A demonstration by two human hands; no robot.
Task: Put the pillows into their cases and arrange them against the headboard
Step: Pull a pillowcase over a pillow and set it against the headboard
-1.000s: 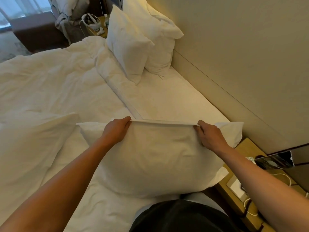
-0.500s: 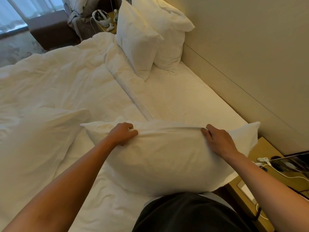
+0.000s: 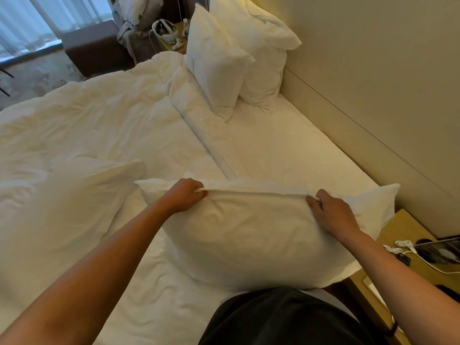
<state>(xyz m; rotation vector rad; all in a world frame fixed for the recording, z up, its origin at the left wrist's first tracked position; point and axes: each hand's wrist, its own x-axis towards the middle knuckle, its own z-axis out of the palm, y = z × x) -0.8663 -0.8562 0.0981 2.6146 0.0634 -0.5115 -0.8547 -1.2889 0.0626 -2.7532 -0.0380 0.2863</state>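
Note:
A white pillow in its case (image 3: 256,235) lies in front of me at the near edge of the bed. My left hand (image 3: 185,195) pinches the case's open hem at its left end. My right hand (image 3: 331,214) grips the same hem at its right end, and the hem is stretched taut between them. Two cased white pillows (image 3: 239,58) stand upright against the headboard (image 3: 373,143) at the far end. Another white pillow (image 3: 57,207) lies flat on the duvet to my left.
A rumpled white duvet (image 3: 94,120) covers the left of the bed; bare sheet (image 3: 286,150) runs along the headboard. A wooden nightstand (image 3: 403,232) at right holds cables and a tablet. A far nightstand with a headset (image 3: 165,31) and a brown ottoman (image 3: 94,56) stand beyond.
The pillow has come down a little onto the bed, and both hands have curled more tightly over the hem. My view has tilted up and to the left.

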